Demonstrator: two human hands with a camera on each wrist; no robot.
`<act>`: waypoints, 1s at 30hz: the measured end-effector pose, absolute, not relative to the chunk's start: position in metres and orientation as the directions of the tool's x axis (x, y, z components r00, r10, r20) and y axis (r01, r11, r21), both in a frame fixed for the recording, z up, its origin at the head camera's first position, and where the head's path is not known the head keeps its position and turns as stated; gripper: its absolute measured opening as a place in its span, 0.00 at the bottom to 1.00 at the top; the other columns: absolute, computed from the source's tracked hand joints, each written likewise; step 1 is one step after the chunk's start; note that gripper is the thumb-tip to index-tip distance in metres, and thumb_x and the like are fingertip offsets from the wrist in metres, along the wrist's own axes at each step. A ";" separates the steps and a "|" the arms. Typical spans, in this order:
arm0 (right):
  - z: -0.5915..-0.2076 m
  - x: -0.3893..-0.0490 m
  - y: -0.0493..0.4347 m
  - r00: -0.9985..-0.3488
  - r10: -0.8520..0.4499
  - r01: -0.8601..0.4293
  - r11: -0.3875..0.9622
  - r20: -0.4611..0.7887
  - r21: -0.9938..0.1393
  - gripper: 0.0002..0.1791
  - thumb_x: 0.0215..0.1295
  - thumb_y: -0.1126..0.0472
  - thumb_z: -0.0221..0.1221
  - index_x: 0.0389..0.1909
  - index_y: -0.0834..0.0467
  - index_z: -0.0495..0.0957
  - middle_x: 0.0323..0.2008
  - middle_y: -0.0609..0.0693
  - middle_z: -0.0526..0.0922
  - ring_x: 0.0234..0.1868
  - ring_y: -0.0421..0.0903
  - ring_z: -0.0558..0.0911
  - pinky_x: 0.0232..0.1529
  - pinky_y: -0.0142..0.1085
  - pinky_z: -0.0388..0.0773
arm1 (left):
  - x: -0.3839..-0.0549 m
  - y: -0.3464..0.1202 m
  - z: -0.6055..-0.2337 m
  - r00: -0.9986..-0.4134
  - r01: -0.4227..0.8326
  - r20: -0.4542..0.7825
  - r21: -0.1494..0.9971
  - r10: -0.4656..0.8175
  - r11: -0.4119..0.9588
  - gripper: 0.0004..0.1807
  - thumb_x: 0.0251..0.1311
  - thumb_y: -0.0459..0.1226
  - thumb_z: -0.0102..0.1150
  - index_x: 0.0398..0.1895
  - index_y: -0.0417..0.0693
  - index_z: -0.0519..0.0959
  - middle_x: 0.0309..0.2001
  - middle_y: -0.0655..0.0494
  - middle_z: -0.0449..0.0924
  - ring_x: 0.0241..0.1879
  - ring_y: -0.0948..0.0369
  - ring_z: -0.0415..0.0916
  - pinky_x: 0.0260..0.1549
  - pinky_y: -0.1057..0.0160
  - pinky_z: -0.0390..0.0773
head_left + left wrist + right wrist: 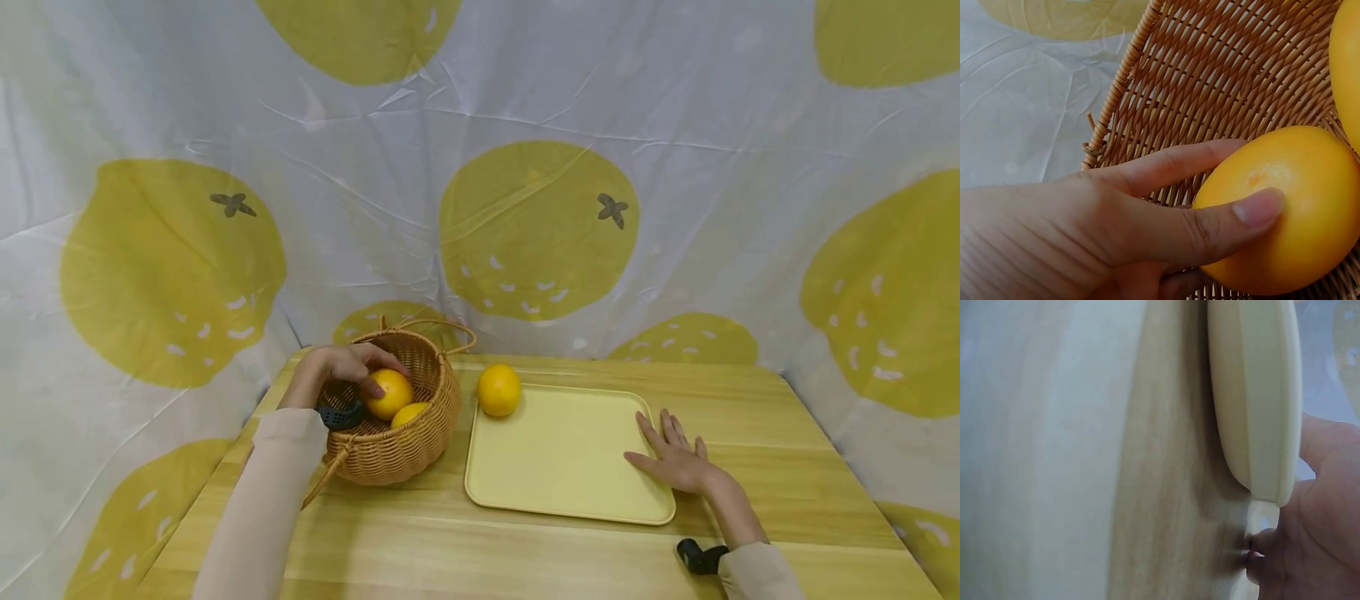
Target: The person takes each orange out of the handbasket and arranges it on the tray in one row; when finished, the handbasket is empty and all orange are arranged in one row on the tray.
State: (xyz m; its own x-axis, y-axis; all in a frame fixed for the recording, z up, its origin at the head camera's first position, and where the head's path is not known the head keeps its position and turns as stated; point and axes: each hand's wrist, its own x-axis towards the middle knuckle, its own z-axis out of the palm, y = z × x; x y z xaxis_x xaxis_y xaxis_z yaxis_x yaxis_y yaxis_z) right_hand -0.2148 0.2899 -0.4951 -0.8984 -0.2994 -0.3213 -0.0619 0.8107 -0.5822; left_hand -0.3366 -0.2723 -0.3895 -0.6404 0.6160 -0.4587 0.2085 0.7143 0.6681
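Inside the wicker basket [408, 450], my left hand [352, 367] grips an orange [389, 394], thumb on the near side and fingers behind it. In the left wrist view the thumb presses on the smooth skin of this orange [1291, 206]. A second orange [410, 414] lies beside it, partly hidden by the basket wall. My right hand [678, 462] rests at the right edge of the pale yellow tray [570, 454], fingers straight and spread, thumb reaching over the rim. Another orange [498, 390] sits at the tray's back left corner.
The basket stands on the wooden table [420, 542], left of the tray, with its thin handles [442, 323] sticking out. A cloth backdrop [360, 208] printed with lemons hangs behind. Near the right sleeve is a black wrist device [700, 557].
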 end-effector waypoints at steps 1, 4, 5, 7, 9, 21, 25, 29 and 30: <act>-0.495 -0.215 0.290 -0.898 -0.299 -0.062 0.811 -0.323 -0.581 0.50 0.78 0.39 0.50 0.84 0.61 0.35 0.78 0.76 0.20 0.79 0.74 0.24 0.63 0.79 0.14 | -0.337 -0.272 -0.390 -0.646 0.212 -0.450 0.669 0.616 0.712 0.31 0.67 0.34 0.66 0.72 0.37 0.72 0.68 0.38 0.73 0.59 0.54 0.75 0.54 0.65 0.77; -0.496 -0.215 0.290 -0.899 -0.297 -0.059 0.811 -0.323 -0.582 0.50 0.78 0.39 0.50 0.84 0.61 0.35 0.78 0.76 0.20 0.79 0.74 0.24 0.63 0.78 0.14 | -0.338 -0.272 -0.392 -0.662 0.220 -0.432 0.669 0.612 0.710 0.31 0.67 0.34 0.67 0.72 0.37 0.72 0.69 0.38 0.72 0.59 0.52 0.75 0.54 0.65 0.77; -0.495 -0.215 0.290 -0.899 -0.297 -0.059 0.810 -0.322 -0.583 0.50 0.78 0.39 0.50 0.84 0.61 0.35 0.78 0.76 0.20 0.79 0.74 0.24 0.63 0.78 0.14 | -0.338 -0.272 -0.392 -0.663 0.220 -0.429 0.672 0.614 0.707 0.31 0.67 0.34 0.67 0.72 0.36 0.72 0.69 0.37 0.72 0.60 0.52 0.75 0.54 0.64 0.77; -0.495 -0.214 0.290 -0.899 -0.297 -0.057 0.808 -0.322 -0.587 0.50 0.78 0.39 0.50 0.84 0.61 0.35 0.78 0.76 0.20 0.79 0.74 0.24 0.63 0.78 0.14 | -0.339 -0.272 -0.393 -0.662 0.225 -0.424 0.674 0.617 0.704 0.31 0.67 0.34 0.67 0.72 0.36 0.72 0.69 0.37 0.72 0.60 0.51 0.74 0.55 0.64 0.77; -0.495 -0.214 0.290 -0.899 -0.297 -0.056 0.806 -0.321 -0.589 0.50 0.78 0.39 0.50 0.84 0.61 0.35 0.78 0.76 0.20 0.79 0.74 0.23 0.63 0.78 0.13 | -0.340 -0.272 -0.394 -0.660 0.225 -0.421 0.680 0.622 0.698 0.31 0.66 0.33 0.67 0.72 0.36 0.72 0.70 0.37 0.72 0.61 0.51 0.74 0.56 0.63 0.77; -0.496 -0.214 0.289 -0.900 -0.300 -0.061 0.806 -0.316 -0.589 0.50 0.79 0.39 0.50 0.84 0.61 0.35 0.78 0.76 0.20 0.79 0.74 0.24 0.63 0.78 0.14 | -0.341 -0.273 -0.400 -0.648 0.234 -0.396 0.709 0.651 0.665 0.28 0.69 0.34 0.64 0.71 0.36 0.74 0.70 0.38 0.72 0.62 0.52 0.75 0.56 0.64 0.77; -0.496 -0.214 0.289 -0.900 -0.299 -0.058 0.803 -0.316 -0.593 0.50 0.79 0.40 0.50 0.84 0.61 0.35 0.78 0.75 0.20 0.79 0.74 0.23 0.63 0.78 0.13 | -0.341 -0.274 -0.403 -0.657 0.257 -0.333 0.744 0.676 0.616 0.27 0.68 0.31 0.63 0.70 0.35 0.74 0.72 0.39 0.72 0.67 0.46 0.72 0.63 0.57 0.75; -0.498 -0.214 0.290 -0.901 -0.299 -0.062 0.806 -0.314 -0.589 0.50 0.79 0.39 0.50 0.84 0.61 0.35 0.78 0.75 0.20 0.79 0.74 0.23 0.64 0.78 0.14 | -0.342 -0.273 -0.405 -0.695 0.281 -0.273 0.749 0.665 0.600 0.26 0.69 0.30 0.62 0.70 0.37 0.74 0.71 0.39 0.74 0.71 0.39 0.68 0.69 0.45 0.72; -0.498 -0.214 0.290 -0.901 -0.299 -0.063 0.805 -0.313 -0.589 0.50 0.79 0.40 0.50 0.84 0.61 0.35 0.78 0.75 0.20 0.79 0.74 0.24 0.64 0.78 0.14 | -0.343 -0.272 -0.406 -0.710 0.277 -0.266 0.745 0.651 0.607 0.26 0.69 0.30 0.62 0.70 0.38 0.75 0.71 0.38 0.74 0.71 0.38 0.68 0.68 0.44 0.72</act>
